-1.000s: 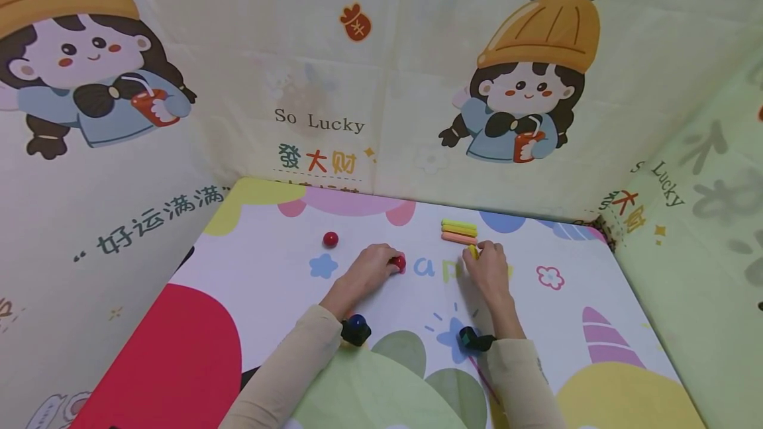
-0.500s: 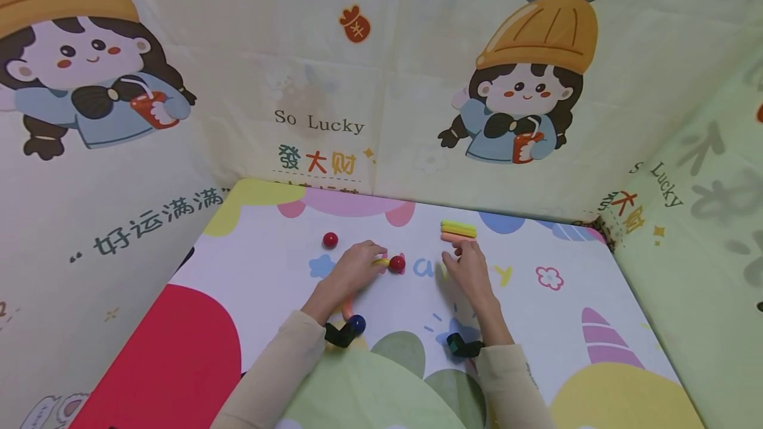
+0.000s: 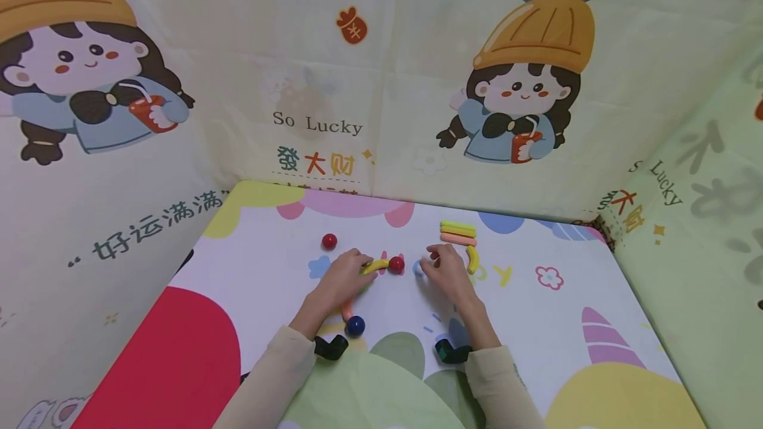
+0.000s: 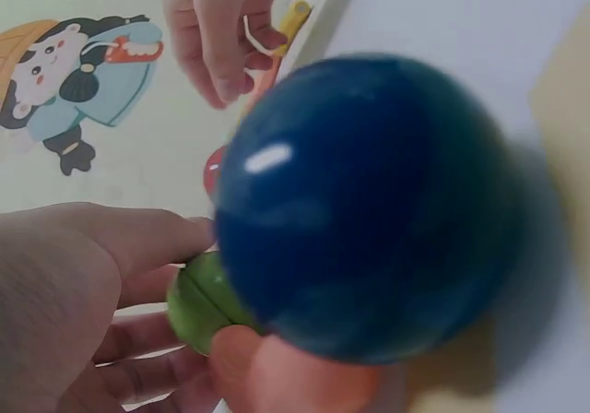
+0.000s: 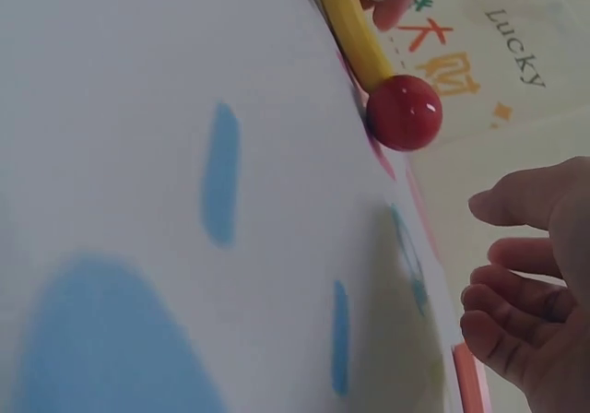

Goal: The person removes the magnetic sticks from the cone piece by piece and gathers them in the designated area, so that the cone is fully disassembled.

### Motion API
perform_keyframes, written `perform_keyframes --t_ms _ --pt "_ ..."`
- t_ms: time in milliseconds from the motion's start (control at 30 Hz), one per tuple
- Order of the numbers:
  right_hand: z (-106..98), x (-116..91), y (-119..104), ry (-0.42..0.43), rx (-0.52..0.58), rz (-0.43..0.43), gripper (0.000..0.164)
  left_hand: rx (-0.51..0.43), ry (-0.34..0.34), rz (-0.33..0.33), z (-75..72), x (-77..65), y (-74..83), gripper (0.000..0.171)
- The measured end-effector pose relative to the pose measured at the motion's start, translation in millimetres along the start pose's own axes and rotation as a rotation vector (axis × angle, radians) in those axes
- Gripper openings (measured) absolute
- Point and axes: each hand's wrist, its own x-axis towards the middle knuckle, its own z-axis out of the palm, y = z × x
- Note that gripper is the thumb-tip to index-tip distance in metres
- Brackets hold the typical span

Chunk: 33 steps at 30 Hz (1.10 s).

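- Lone red ball point(image 3: 329, 241), left of centre: loose, round, near the left hand's knuckles; we judge a stray brush could set it rolling.
- Left hand point(image 3: 336, 278), centre-left: fingers curled round a green piece point(image 4: 198, 293); we judge a tug or twist here could unseat whatever meets it.
- Orange stick point(image 3: 347, 310) and blue ball point(image 3: 355, 326), below the left hand: the ball sits at the stick's lower end, close to the wrist; a dropped forearm may knock it off.
- Yellow stick point(image 3: 377, 265) with end red ball point(image 3: 396, 265), centre: a sideways bump from either hand may part them.
- Right hand point(image 3: 450, 273), right of centre: fingers loosely bent, holding nothing; drawn back carelessly, we think it may push the curved yellow stick point(image 3: 473, 260) just beside it.
- Stick row point(image 3: 457, 239), above the right hand: lying side by side, easily scattered.
- Edges: the table point(image 3: 256, 257) slants away at left, meets the back wall point(image 3: 387, 85) behind; we count most room rightward, round the printed flower point(image 3: 550, 277).
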Motion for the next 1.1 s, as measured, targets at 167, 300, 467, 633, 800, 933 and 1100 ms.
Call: perform_keyframes --t_ms 167,300,467,633,800,933,1100 --pt "9.4 -0.5 -5.8 -0.039 0.009 -0.062 0.039 -0.008 0.035 -0.037 9.0 -1.8 -0.5 0.04" --pt "15.8 -1.1 -12.0 -0.079 0.019 -0.098 0.039 -0.016 0.092 -0.069 15.6 -1.3 1.3 0.037" --pt "23.5 -1.0 -17.3 -0.116 0.024 -0.145 0.039 -0.059 0.162 -0.108 20.8 0.2 3.7 0.032" --pt "29.0 0.0 -20.5 -0.139 0.004 -0.168 0.044 -0.133 0.203 -0.143 22.8 0.0 6.6 0.029" --pt "31.6 0.5 -21.8 -0.145 -0.016 -0.176 0.047 -0.183 0.215 -0.187 25.3 2.1 6.9 0.029" --pt "33.0 0.9 -22.1 -0.154 -0.013 -0.195 0.046 -0.204 0.21 -0.226 28.1 5.2 4.3 0.028" --pt "34.1 1.5 -21.6 -0.157 -0.019 -0.184 0.044 -0.219 0.208 -0.234 29.0 6.6 3.0 0.026"
